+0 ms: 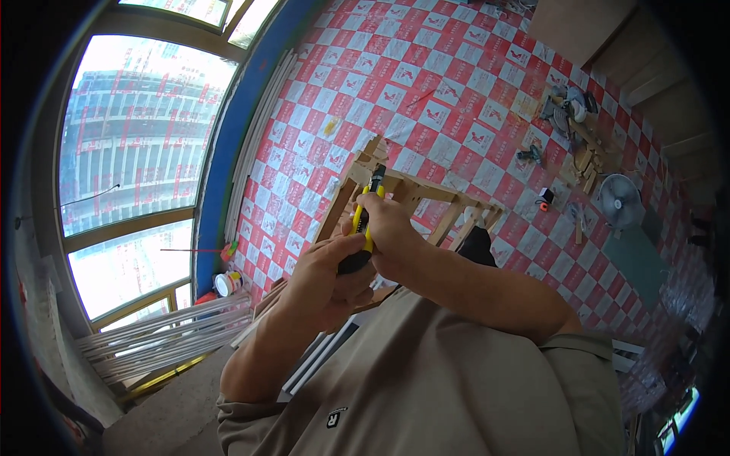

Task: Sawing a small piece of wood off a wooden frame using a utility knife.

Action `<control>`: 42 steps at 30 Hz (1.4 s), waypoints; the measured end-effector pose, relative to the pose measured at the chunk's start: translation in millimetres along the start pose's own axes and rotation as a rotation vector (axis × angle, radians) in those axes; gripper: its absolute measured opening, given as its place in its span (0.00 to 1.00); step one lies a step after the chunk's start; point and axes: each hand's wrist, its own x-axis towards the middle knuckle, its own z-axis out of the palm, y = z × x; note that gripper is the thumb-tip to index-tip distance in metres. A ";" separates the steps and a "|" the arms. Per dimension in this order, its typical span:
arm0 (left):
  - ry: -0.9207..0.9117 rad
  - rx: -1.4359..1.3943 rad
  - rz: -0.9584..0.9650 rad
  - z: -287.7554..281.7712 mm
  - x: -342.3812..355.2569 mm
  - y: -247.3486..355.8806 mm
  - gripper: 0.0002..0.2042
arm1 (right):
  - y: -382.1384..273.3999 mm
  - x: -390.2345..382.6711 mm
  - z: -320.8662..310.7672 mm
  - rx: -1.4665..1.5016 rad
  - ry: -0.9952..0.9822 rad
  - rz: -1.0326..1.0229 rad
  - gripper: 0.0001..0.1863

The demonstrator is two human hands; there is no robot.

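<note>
Yellow-handled pliers (368,221) with a dark metal head are held upright in front of my chest, jaws upward. My right hand (389,228) is closed around the handles from the right side. My left hand (323,275) is closed lower down, its thumb against the handle's lower end. Between the palms shows a rounded black thing (355,262), partly hidden, whose kind I cannot make out. Below both hands stands a wooden frame (437,192) with slats, like a ladder or trestle.
Red-and-white checked sheeting (456,91) covers the floor. Right of me are a fan (620,201), a drill (531,156) and wood offcuts (587,163). At left are a window (144,137), a white bucket (227,284) and a stack of long pale strips (167,334).
</note>
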 end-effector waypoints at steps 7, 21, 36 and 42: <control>0.132 0.063 0.034 33.0 1.7 -1.2 0.10 | -9.6 -1.4 -10.2 0.039 -0.064 0.082 0.10; 0.090 -0.010 0.116 4.1 -7.1 -12.6 0.07 | -2.0 -8.8 -1.3 -0.263 -0.085 -0.016 0.14; -0.061 -0.036 0.032 -20.7 -6.0 12.4 0.17 | 5.5 11.2 21.4 -0.212 -0.035 0.148 0.13; 0.111 -0.001 0.378 -39.4 -90.9 -38.4 0.16 | 34.5 -30.0 84.2 -0.566 -0.317 0.138 0.15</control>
